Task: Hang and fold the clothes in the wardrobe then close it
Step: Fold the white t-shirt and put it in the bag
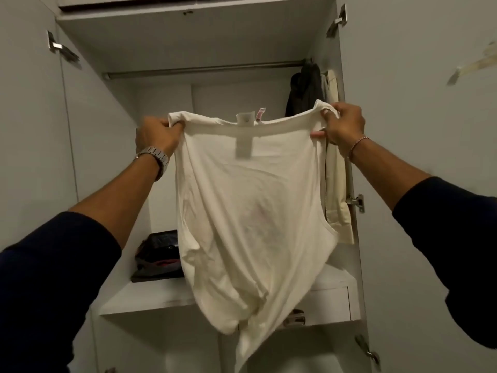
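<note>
White cotton T-shirt (250, 200) hung spread in the air before the open grey wardrobe (172, 39), neither folded nor hung. Behind it, a dark jacket (304, 87) and a cream garment (336, 184) were on the metal rail (201, 70), and a dark folded pile (158, 259) lay on the shelf (150, 294). Both doors stood open, so folding and closing seemingly remained. Left hand (157, 135) and right hand (344, 127), arms raised and apart, each pinched the shirt's top edge in a clenched grip.
</note>
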